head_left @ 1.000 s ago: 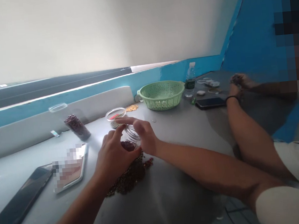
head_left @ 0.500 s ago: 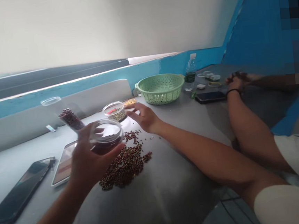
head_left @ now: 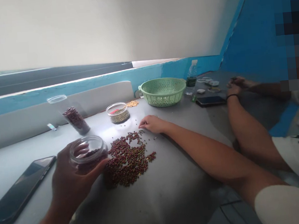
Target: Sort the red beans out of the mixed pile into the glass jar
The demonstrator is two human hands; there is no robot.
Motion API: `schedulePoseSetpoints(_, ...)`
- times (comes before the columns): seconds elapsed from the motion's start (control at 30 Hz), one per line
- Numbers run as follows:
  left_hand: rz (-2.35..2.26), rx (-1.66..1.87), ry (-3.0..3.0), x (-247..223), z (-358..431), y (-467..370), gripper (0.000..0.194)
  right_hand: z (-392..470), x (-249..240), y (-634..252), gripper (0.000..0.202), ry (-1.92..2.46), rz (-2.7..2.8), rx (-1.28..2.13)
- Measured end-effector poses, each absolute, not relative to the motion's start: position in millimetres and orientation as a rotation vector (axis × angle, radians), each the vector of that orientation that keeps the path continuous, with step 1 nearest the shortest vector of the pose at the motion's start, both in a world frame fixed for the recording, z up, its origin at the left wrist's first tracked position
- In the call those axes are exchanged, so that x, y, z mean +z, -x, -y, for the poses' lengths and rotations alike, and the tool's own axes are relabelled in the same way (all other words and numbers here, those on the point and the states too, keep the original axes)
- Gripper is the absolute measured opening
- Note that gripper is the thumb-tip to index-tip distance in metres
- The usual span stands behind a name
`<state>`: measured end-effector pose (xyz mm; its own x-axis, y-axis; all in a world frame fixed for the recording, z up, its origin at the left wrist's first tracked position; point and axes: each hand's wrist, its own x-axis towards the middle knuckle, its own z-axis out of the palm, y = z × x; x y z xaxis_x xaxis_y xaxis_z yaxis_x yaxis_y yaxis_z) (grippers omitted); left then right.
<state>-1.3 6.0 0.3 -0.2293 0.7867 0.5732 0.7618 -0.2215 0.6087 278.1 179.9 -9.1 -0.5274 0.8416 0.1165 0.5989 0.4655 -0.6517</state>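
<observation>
My left hand (head_left: 68,178) is closed around a clear round jar (head_left: 89,159) with dark beans in it, left of a loose spread of red-brown and green beans (head_left: 129,159) on the grey table (head_left: 173,200). My right hand is out of view. Reaching in from the right, a co-worker's hand (head_left: 152,124) has its fingertips close together at the spread's far edge. Behind my left hand stands a tall clear container (head_left: 75,120) partly filled with purplish beans. A low round tub (head_left: 119,114) of green beans with a red item is beyond the spread.
A dark phone (head_left: 22,189) lies at the left. Farther back are yellow grains (head_left: 132,103), a green basket (head_left: 163,93) and a water bottle (head_left: 191,78). Another phone (head_left: 210,101) lies near a hand with a black wristband (head_left: 233,90).
My left hand has moved left and down with the jar, away from the spread. The co-worker's hand has come down from beside the tub. The pale-edged device no longer shows behind my hand.
</observation>
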Motion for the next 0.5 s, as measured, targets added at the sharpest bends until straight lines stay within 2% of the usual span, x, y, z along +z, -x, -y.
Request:
schedulePoseSetpoints(0.17, -2.078, 1.416, -2.305, 8.0, 2.9, -3.0, 0.086, -182.7, -8.2, -283.2, 0.017, 1.224, 2.290, 0.737)
schedulePoseSetpoints(0.37, -2.071, 1.365, -2.354, 9.1, 7.1, -3.2, 0.089, -181.9, -12.8, -280.4, 0.020, 1.248, 2.249, 0.810)
schedulePoseSetpoints(0.5, -1.988, 1.499, -2.248, 12.3, 7.3, -5.1, 0.095, -183.6, -16.8, -276.1, 0.026, 1.262, 2.201, 0.749)
